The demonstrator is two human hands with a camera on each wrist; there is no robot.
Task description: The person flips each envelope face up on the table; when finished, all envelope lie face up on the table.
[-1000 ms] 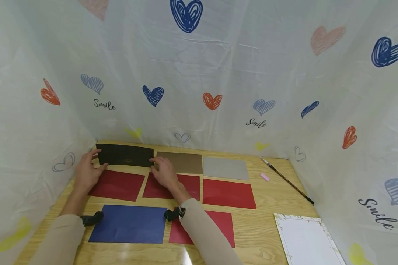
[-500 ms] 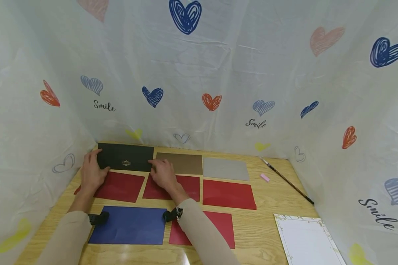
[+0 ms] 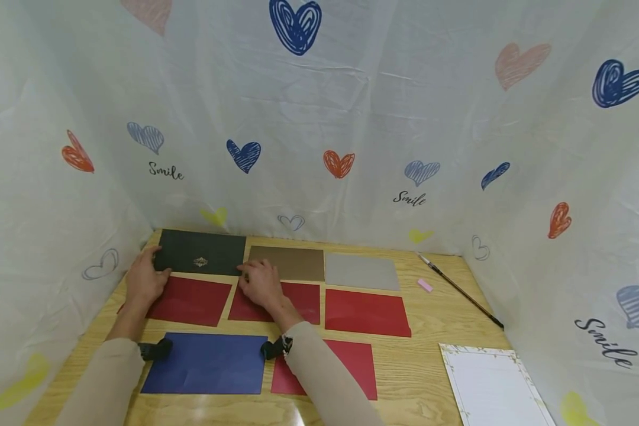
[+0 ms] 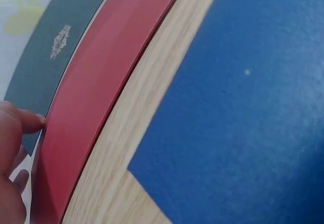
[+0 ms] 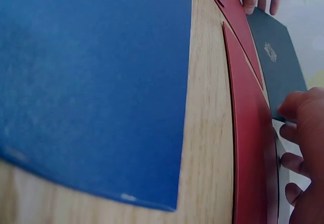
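A dark green card [image 3: 199, 251] with a small gold emblem lies along the back left of the table. My left hand [image 3: 145, 283] holds its lower left corner, the thumb on the front edge and a finger at the side. In the left wrist view that thumb [image 4: 33, 122] rests right at the card's edge. At the opposite lower corner my right hand [image 3: 262, 287] has fingertips on the card, with its other fingers curled. A red card [image 3: 194, 299] lies just in front, partly under the left hand, and another red card [image 3: 298, 302] is partly covered by the right hand.
A brown card [image 3: 293, 263] and a grey card [image 3: 363, 271] continue the back row. Nearer are a third red card [image 3: 367, 312], a blue card [image 3: 207, 364] and one more red card [image 3: 351, 364]. At right lie a pink eraser [image 3: 425, 285], a brush [image 3: 460, 291] and white bordered paper [image 3: 492, 384].
The dark green card, tilted up at first so its emblem barely showed, has come down flat. The left hand has shifted slightly with it, and the right hand stays at its corner.
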